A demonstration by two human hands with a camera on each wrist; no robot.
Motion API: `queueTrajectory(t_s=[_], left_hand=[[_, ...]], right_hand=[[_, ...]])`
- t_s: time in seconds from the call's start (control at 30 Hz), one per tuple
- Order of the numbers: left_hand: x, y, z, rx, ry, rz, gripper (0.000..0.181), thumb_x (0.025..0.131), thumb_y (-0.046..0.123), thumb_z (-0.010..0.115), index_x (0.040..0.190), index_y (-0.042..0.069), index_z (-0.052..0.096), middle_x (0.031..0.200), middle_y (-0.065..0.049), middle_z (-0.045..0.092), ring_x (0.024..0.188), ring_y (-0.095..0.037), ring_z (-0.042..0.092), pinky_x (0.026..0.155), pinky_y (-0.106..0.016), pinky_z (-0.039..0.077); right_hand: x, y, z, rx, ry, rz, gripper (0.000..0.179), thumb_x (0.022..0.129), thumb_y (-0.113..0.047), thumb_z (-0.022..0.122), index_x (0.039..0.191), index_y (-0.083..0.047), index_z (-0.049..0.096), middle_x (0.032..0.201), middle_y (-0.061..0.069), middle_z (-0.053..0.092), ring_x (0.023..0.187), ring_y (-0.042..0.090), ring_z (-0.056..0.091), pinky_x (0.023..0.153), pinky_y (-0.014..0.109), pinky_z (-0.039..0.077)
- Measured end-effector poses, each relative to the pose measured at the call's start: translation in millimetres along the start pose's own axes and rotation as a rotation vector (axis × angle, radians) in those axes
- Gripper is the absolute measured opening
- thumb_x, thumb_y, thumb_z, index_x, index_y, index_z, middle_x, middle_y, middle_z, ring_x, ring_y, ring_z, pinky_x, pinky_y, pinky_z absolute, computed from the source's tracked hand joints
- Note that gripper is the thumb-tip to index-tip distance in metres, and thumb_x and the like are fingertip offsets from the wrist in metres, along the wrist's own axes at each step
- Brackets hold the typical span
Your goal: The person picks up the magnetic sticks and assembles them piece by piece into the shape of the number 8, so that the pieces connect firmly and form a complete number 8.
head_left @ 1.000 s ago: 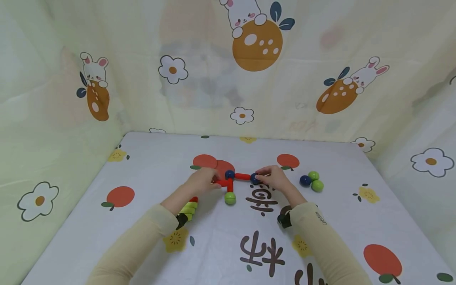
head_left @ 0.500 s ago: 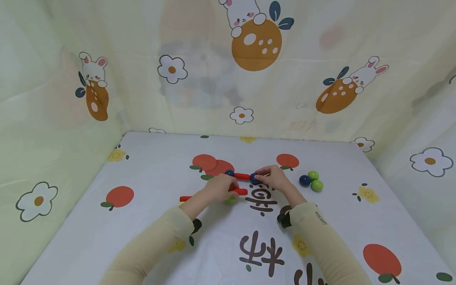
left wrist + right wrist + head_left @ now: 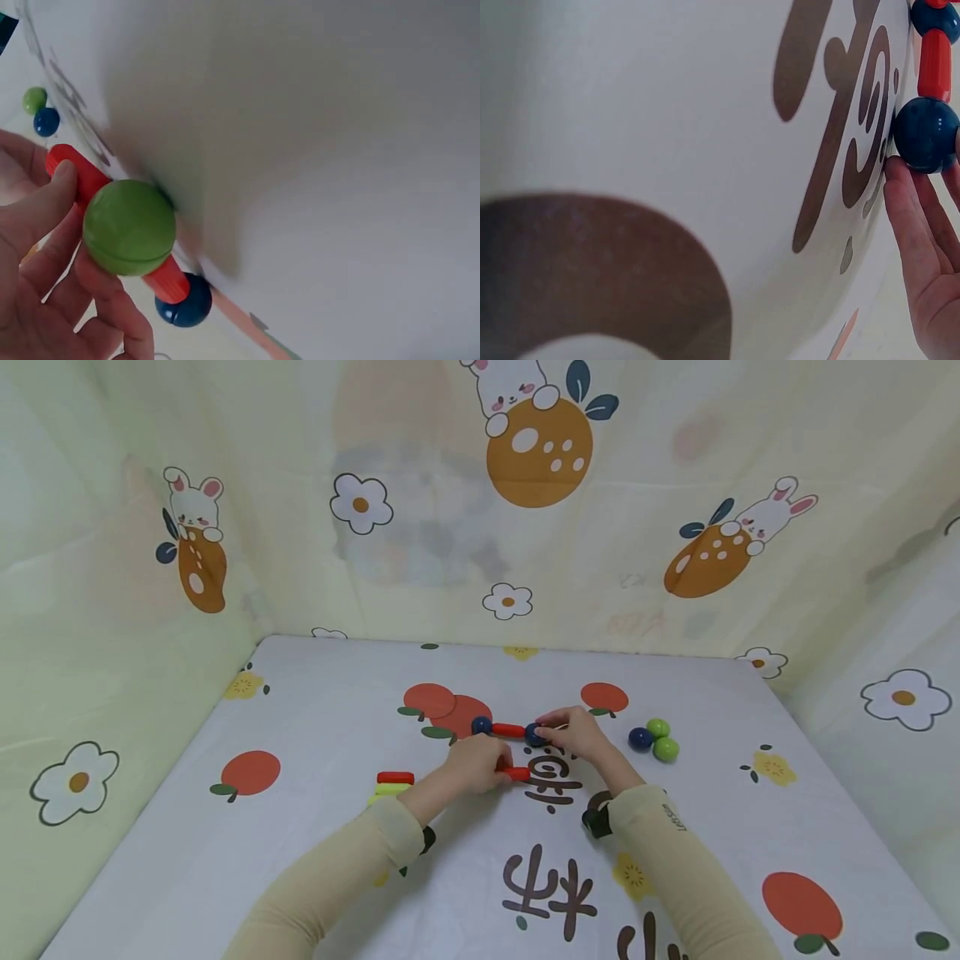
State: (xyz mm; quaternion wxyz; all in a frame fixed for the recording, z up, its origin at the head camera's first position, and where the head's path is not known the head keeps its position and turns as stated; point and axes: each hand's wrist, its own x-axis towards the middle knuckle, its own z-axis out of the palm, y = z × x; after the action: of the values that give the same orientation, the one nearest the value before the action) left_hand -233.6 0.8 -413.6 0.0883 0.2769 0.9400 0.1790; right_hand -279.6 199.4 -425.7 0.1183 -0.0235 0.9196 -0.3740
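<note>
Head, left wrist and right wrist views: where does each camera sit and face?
Head: on the head, facing forward and down at the table; left hand, right hand and sleeves show.
Left wrist: on that wrist, facing the green ball and pinched red rod; part of left hand shows.
Right wrist: on that wrist, facing mostly table, blue ball at right edge; part of right hand shows.
Head and right wrist share that blue ball.

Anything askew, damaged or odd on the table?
Nothing stands out: no visible spill or damage. The left hand pinches a red rod, the right hand holds a blue ball, three loose balls sit grouped, and spare rods lie side by side.
</note>
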Motion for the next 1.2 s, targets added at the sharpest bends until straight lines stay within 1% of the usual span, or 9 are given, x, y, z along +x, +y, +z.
queueTrajectory(t_s=[0.23, 0.4, 0.5, 0.63, 0.8, 0.9, 1.0, 1.1, 1.2], left_hand=[[-1.7, 1.6, 1.2, -0.017, 0.006, 0.002, 0.013, 0.080, 0.022, 0.072, 0.089, 0.013, 0.069, 0.068, 0.006, 0.055, 0.068, -0.010, 0.049, 0.059, -0.021, 0.040], [-3.5, 2.5, 1.0, -0.004, 0.014, -0.003, 0.016, 0.080, 0.023, 0.071, 0.093, 0.014, 0.070, 0.069, 0.006, 0.055, 0.070, -0.011, 0.049, 0.060, -0.021, 0.040], [-4.5, 2.7, 0.3, 0.015, 0.002, -0.009, 0.020, 0.079, 0.022, 0.073, 0.097, 0.015, 0.070, 0.074, 0.005, 0.059, 0.075, -0.012, 0.049, 0.061, -0.021, 0.041], [-4.9, 1.4, -0.5, 0.029, -0.026, -0.010, 0.026, 0.076, 0.015, 0.074, 0.102, 0.016, 0.070, 0.084, 0.003, 0.064, 0.082, -0.013, 0.051, 0.066, -0.024, 0.045], [-5.5, -2.8, -1.0, -0.006, -0.037, 0.004, 0.030, 0.076, 0.009, 0.072, 0.105, 0.015, 0.069, 0.092, 0.001, 0.066, 0.086, -0.013, 0.054, 0.072, -0.024, 0.046], [-6.5, -5.1, -1.2, -0.032, -0.025, 0.015, 0.031, 0.075, 0.009, 0.073, 0.106, 0.014, 0.069, 0.094, 0.001, 0.066, 0.087, -0.013, 0.055, 0.073, -0.023, 0.046], [-8.1, -5.7, -1.6, -0.033, 0.003, 0.029, 0.030, 0.075, 0.010, 0.074, 0.105, 0.012, 0.070, 0.095, 0.000, 0.065, 0.088, -0.013, 0.054, 0.074, -0.024, 0.046], [-10.5, -5.2, -1.6, -0.027, 0.038, 0.022, 0.027, 0.073, 0.010, 0.076, 0.100, 0.011, 0.071, 0.093, -0.001, 0.062, 0.087, -0.014, 0.052, 0.072, -0.024, 0.045], [-12.5, -5.2, -0.8, -0.032, 0.069, -0.006, 0.022, 0.072, 0.010, 0.077, 0.092, 0.011, 0.070, 0.088, -0.001, 0.057, 0.083, -0.013, 0.050, 0.069, -0.023, 0.044]], right_hand=[[0.3, -2.3, -1.1, -0.001, -0.009, 0.003, 0.034, 0.089, -0.025, 0.061, 0.117, -0.007, 0.062, 0.111, 0.014, 0.062, 0.089, 0.023, 0.057, 0.075, 0.030, 0.047], [-0.2, -5.5, -3.7, -0.007, -0.021, 0.000, 0.032, 0.090, -0.023, 0.059, 0.117, -0.006, 0.062, 0.108, 0.015, 0.061, 0.083, 0.021, 0.057, 0.072, 0.029, 0.047], [-0.3, -6.6, -4.1, -0.006, -0.023, 0.005, 0.031, 0.090, -0.022, 0.058, 0.117, -0.006, 0.062, 0.107, 0.015, 0.061, 0.080, 0.021, 0.057, 0.071, 0.029, 0.047], [0.6, -5.1, -3.4, -0.001, -0.018, 0.010, 0.031, 0.090, -0.022, 0.058, 0.117, -0.006, 0.062, 0.110, 0.016, 0.060, 0.080, 0.020, 0.057, 0.072, 0.029, 0.048], [2.4, -2.8, -2.1, 0.001, -0.011, -0.011, 0.032, 0.090, -0.023, 0.058, 0.117, -0.006, 0.062, 0.111, 0.017, 0.060, 0.083, 0.022, 0.058, 0.073, 0.031, 0.049], [2.6, -2.7, -1.6, -0.010, -0.009, -0.032, 0.032, 0.091, -0.023, 0.057, 0.118, -0.005, 0.061, 0.111, 0.018, 0.059, 0.086, 0.024, 0.058, 0.075, 0.033, 0.049], [2.5, -2.7, -1.2, -0.025, -0.005, -0.040, 0.032, 0.091, -0.023, 0.057, 0.118, -0.005, 0.061, 0.111, 0.018, 0.059, 0.088, 0.024, 0.057, 0.075, 0.033, 0.048], [2.9, -3.0, -0.9, -0.029, -0.006, -0.040, 0.032, 0.091, -0.023, 0.057, 0.118, -0.005, 0.061, 0.110, 0.017, 0.059, 0.087, 0.024, 0.056, 0.074, 0.033, 0.048], [2.0, -3.9, -1.0, -0.029, -0.010, -0.040, 0.031, 0.092, -0.022, 0.056, 0.118, -0.005, 0.061, 0.109, 0.017, 0.059, 0.085, 0.024, 0.056, 0.073, 0.033, 0.047]])
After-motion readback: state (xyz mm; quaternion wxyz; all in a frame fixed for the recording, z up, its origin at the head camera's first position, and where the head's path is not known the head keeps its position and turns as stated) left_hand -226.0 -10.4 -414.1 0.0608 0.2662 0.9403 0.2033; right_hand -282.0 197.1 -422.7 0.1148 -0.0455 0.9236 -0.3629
